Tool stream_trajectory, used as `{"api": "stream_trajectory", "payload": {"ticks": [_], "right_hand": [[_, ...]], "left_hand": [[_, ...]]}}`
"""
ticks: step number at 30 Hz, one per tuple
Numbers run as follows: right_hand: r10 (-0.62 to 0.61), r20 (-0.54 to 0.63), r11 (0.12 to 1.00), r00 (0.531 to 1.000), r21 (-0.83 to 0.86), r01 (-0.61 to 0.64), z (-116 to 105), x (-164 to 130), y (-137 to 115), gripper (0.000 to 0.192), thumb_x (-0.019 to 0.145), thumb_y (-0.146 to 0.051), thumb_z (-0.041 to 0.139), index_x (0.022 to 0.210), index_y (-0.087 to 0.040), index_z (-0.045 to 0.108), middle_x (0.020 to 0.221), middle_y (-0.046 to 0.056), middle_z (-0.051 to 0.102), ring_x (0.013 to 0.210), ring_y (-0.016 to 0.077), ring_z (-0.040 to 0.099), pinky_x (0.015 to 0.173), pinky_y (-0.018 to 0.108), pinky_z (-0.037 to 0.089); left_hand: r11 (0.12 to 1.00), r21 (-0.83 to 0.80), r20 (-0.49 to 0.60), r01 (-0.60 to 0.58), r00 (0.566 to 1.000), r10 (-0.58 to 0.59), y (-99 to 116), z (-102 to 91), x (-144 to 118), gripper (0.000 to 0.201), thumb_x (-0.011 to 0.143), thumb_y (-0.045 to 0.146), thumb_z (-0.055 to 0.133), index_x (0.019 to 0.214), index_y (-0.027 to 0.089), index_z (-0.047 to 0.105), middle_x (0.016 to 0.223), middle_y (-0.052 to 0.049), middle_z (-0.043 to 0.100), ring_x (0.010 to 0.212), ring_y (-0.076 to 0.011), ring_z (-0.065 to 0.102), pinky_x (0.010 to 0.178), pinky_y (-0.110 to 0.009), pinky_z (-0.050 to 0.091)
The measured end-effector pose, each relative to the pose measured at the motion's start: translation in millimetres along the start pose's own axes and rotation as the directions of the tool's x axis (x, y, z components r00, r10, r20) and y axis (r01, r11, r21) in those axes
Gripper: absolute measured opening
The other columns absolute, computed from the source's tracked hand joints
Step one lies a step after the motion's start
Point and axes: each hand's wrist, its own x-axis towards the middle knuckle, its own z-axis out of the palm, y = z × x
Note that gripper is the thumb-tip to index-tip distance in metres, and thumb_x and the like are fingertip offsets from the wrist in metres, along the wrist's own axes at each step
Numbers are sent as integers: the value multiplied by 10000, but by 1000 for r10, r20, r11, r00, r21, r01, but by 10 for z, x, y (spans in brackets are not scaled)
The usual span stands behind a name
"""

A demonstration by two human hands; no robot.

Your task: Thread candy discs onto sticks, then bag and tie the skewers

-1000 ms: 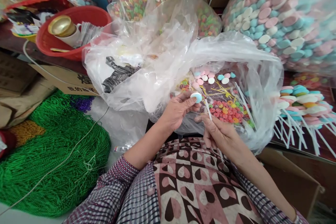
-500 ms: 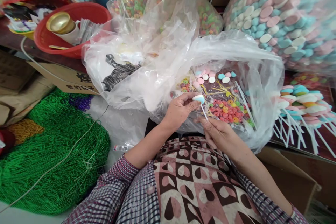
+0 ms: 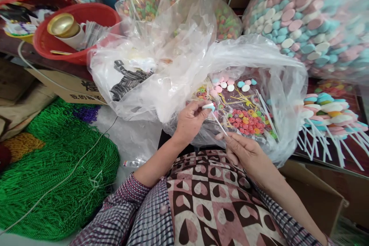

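Observation:
Between the thumb and fingers of my left hand point(image 3: 190, 119) is a white and pale blue marshmallow point(image 3: 208, 107). My right hand point(image 3: 240, 147) pinches the lower part of a thin white stick point(image 3: 219, 123), whose upper end meets the marshmallow. How far the stick goes in, I cannot tell. Both hands are over the near side of a clear plastic bag point(image 3: 291, 123) spread open. In it lie red and green candy rings point(image 3: 250, 122), yellow twist ties point(image 3: 240, 101), white sticks point(image 3: 266, 111) and several loose marshmallows point(image 3: 230, 88).
Finished marshmallow skewers point(image 3: 331, 111) lie at the right table edge. A big bag of marshmallows point(image 3: 305, 19) stands behind, beside bags of candy rings point(image 3: 147, 2). To the left are a red basin point(image 3: 42, 42) and green cords point(image 3: 63, 169).
My left hand with the marshmallow has shifted slightly left and tilted it. More of the stick shows between my hands. The view has moved a little.

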Motion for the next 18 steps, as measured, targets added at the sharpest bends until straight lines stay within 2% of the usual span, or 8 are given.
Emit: {"api": "stream_trajectory", "payload": {"ticks": [3, 7, 9, 12, 14, 16, 18], "right_hand": [[-39, -77, 995, 996, 87, 45, 79, -9, 68, 400, 937, -545, 512, 975, -169, 644, 433, -92, 371, 411, 87, 299, 448, 239, 241], [-55, -112, 979, 992, 187, 76, 196, 43, 137, 336, 933, -521, 544, 888, -193, 602, 438, -88, 392, 416, 88, 297, 448, 237, 253], [-64, -116, 970, 991, 225, 89, 222, 92, 172, 362, 930, -527, 551, 755, -210, 547, 451, -78, 392, 411, 88, 304, 429, 238, 254], [-91, -157, 955, 983, 265, 131, 207, 163, 209, 479, 922, -540, 564, 594, -219, 425, 461, -61, 383, 406, 78, 300, 404, 239, 232], [-101, -189, 950, 977, 274, 151, 164, 184, 203, 463, 907, -539, 588, 610, -214, 448, 464, -63, 385, 409, 74, 291, 401, 234, 215], [-86, -215, 944, 973, 294, 148, 106, 180, 168, 382, 893, -532, 610, 710, -207, 530, 463, -74, 384, 405, 74, 276, 397, 230, 192], [-71, -243, 933, 967, 326, 151, 50, 161, 122, 331, 889, -519, 619, 804, -201, 584, 458, -80, 378, 406, 76, 263, 399, 231, 179]], "left_hand": [[1000, 2, 19, -24, 1000, 24, 23, 31, -28, 211, 842, 373, 693, 987, 222, 719, 962, -35, 717, 858, -140, 652, 804, -281, 523], [995, 82, 32, -63, 998, 60, 83, 100, -146, 192, 867, 354, 664, 986, 217, 727, 953, -44, 701, 891, -149, 646, 855, -292, 510], [991, 121, 90, -61, 995, 50, 118, 138, -231, 198, 886, 347, 639, 1004, 219, 733, 935, -44, 701, 887, -154, 642, 867, -296, 507], [971, 206, 241, -120, 968, 69, 181, 175, -316, 226, 933, 310, 560, 1036, 216, 737, 972, -60, 713, 941, -170, 651, 896, -301, 507], [945, 269, 309, -186, 946, 99, 237, 166, -287, 269, 960, 295, 504, 1097, 215, 722, 1039, -72, 721, 988, -179, 653, 921, -307, 504], [895, 367, 306, -253, 942, 141, 295, 125, -165, 306, 979, 286, 464, 1170, 213, 691, 1111, -83, 714, 1038, -190, 641, 950, -318, 490], [785, 530, 287, -320, 939, 189, 333, 62, 33, 317, 983, 254, 441, 1186, 198, 678, 1147, -99, 697, 1077, -210, 615, 975, -342, 466]]}}
